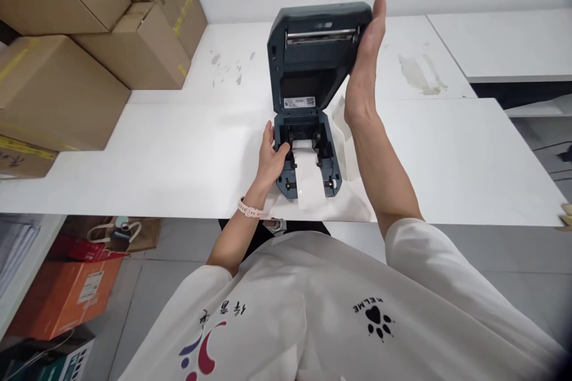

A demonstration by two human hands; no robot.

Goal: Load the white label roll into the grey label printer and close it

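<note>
A dark grey label printer [333,161] stands on the white table with its lid [308,59] raised. From the roll compartment a strip of white label paper [309,178] runs toward me and hangs over the printer's front edge. My left hand [271,158] grips the base's left wall, thumb over the inside and fingers outside. The lid's upper right edge rests in my right hand [369,53], its thumb side toward me and its other fingers partly hidden behind the lid. Inside the lid, a metal-edged print head bar [322,37] and a white sticker [299,102] show.
Cardboard boxes [62,89] are stacked at the table's left end. White backing paper [351,155] lies to the printer's right. The white table [187,155] has its front edge close to my body. An orange box [67,294] is on the floor at left.
</note>
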